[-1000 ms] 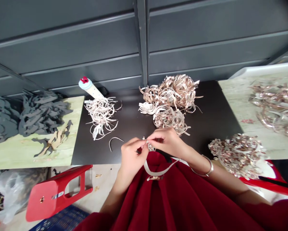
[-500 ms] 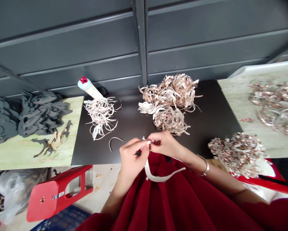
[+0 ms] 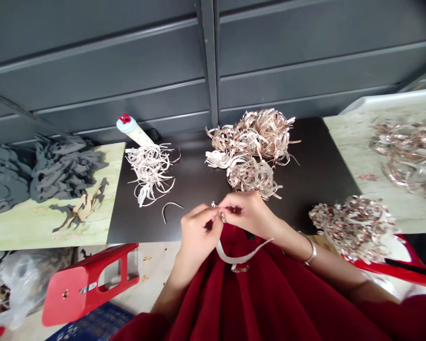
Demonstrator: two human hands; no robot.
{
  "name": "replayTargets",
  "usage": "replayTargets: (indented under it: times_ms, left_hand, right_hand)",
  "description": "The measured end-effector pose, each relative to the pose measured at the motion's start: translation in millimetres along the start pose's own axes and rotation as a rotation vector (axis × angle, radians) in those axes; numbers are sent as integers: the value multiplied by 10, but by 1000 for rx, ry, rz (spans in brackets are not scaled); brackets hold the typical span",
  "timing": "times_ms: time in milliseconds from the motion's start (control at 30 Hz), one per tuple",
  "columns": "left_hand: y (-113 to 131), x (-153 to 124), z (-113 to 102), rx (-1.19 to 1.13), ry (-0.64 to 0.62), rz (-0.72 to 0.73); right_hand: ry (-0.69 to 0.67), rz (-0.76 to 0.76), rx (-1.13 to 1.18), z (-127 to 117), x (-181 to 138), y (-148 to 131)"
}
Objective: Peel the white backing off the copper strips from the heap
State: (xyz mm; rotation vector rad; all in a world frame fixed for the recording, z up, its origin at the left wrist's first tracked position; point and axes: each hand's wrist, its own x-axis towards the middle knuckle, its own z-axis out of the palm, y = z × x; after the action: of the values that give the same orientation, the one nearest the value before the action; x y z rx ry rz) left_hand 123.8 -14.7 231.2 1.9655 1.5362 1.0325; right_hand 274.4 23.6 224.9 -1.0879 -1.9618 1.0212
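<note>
Hands work close together over a red lap: the left hand (image 3: 198, 235) and right hand (image 3: 250, 214) pinch a small metallic piece (image 3: 222, 216) between their fingertips, just above the red cloth (image 3: 213, 293). A pale strip (image 3: 238, 258) curves below them. Heaps of coppery strips (image 3: 251, 151) lie on the black table (image 3: 305, 199), just beyond the hands.

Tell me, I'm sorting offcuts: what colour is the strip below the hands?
Pale cream strip, in the head view.
</note>
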Motion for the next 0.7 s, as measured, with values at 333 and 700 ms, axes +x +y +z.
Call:
replayTargets:
  times_ms: [333,700]
  left_hand:
    - [-6,-15,-5,-5,16,-59]
    - [0,-44,49,251,15,74]
  right_hand:
    - [167,-42,-77,55,-55,83]
    - [41,-112,-257,44,-101,26]
